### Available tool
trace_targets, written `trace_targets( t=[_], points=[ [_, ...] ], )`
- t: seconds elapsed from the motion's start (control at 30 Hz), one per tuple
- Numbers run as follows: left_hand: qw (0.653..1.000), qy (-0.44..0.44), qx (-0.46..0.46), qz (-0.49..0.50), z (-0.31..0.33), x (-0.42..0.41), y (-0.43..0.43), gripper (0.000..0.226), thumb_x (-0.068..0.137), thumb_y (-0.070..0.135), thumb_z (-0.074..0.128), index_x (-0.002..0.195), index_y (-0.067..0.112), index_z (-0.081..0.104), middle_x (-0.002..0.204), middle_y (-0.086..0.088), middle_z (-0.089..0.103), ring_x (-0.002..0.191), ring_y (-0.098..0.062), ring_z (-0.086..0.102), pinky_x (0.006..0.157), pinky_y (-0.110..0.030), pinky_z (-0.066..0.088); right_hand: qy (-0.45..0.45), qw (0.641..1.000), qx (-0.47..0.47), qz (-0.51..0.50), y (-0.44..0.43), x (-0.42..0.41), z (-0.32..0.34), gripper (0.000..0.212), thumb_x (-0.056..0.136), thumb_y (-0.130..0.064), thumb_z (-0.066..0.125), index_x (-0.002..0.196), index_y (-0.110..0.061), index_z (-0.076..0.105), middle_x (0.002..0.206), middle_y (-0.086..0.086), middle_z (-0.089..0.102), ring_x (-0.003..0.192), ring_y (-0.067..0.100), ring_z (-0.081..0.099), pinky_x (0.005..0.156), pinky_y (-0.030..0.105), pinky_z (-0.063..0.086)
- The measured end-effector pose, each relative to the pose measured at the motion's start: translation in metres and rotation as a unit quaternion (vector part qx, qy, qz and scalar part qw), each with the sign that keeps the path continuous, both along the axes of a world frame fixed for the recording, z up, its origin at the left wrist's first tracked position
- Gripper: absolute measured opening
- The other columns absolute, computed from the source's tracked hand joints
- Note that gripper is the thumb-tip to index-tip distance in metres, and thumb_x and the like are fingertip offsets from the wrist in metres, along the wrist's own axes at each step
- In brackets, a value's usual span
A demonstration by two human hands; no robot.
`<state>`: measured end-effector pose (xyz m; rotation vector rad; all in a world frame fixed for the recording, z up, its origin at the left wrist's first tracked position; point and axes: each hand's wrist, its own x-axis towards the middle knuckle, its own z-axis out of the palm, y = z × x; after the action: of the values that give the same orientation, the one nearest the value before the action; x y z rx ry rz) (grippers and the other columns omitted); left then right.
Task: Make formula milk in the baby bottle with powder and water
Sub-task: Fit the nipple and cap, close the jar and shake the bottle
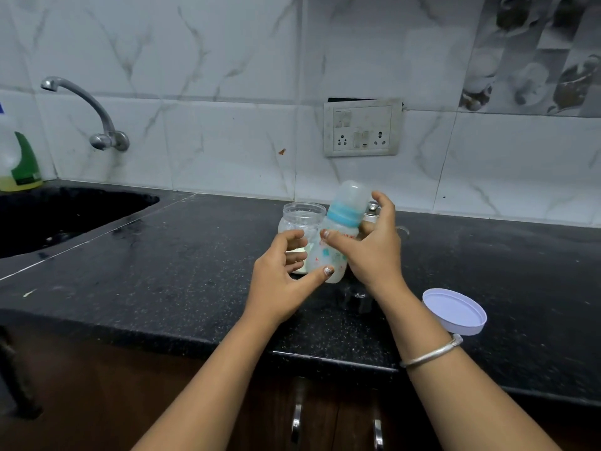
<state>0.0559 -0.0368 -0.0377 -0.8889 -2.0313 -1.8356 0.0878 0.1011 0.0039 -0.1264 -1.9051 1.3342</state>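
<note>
The baby bottle (328, 255) is lifted over the black counter (162, 255), tilted with its capped blue collar leaning right and away. The right hand (374, 252) grasps its far side, thumb across the front; the left hand (283, 275) is half open, thumb tip touching the base, seemingly to steady it. With the cap on, this looks like mixing. Just behind stands the open powder jar (300, 222), its white lid (455, 310) set aside, near right.

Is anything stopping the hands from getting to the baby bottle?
No. The right hand already holds the baby bottle, and the left hand touches its base. The open jar stands behind.
</note>
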Motion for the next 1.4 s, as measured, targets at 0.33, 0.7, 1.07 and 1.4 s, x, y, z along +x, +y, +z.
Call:
trace_targets(
  t=[0.33,0.7,1.07,1.4],
  points=[
    [1.0,0.006,-0.01,0.003,0.0,0.0,0.0,0.066,0.059,0.035,0.076,0.119,0.022,0.051,0.109,0.008,0.06,0.1,-0.008,0.062,0.09,-0.028,0.053,0.013,1.0,-0.021,0.002,-0.005,0.001,0.0,0.088,0.065,-0.019,0.082,0.134,-0.028,0.03,0.102,0.002,0.07,0.086,0.01,0.067,0.081,0.031,0.055],
    [1.0,0.006,0.0,0.008,-0.001,-0.001,0.001,0.062,0.06,0.036,0.076,0.116,0.028,0.051,0.112,0.005,0.061,0.103,-0.012,0.062,0.092,-0.031,0.052,0.006,1.0,-0.003,0.0,-0.004,0.004,0.0,0.092,0.057,-0.005,0.084,0.13,-0.026,0.032,0.096,-0.01,0.067,0.094,0.015,0.065,0.09,0.041,0.051],
    [0.999,0.017,0.033,-0.027,0.004,0.006,-0.003,0.063,0.064,0.058,0.058,0.115,0.021,0.051,0.106,0.012,0.059,0.091,0.006,0.061,0.079,-0.015,0.051,0.077,0.992,-0.094,0.034,-0.007,0.006,0.001,0.079,0.057,-0.011,0.085,0.117,-0.027,0.037,0.098,0.002,0.067,0.085,0.02,0.068,0.082,0.046,0.056],
    [0.999,0.025,0.027,-0.024,0.004,0.006,-0.003,0.064,0.065,0.059,0.057,0.116,0.021,0.051,0.104,0.014,0.059,0.091,0.005,0.061,0.079,-0.017,0.052,0.095,0.988,-0.112,0.055,-0.007,0.01,0.002,0.072,0.061,-0.004,0.083,0.113,-0.023,0.038,0.092,0.003,0.066,0.076,0.016,0.068,0.072,0.034,0.057]
  ],
)
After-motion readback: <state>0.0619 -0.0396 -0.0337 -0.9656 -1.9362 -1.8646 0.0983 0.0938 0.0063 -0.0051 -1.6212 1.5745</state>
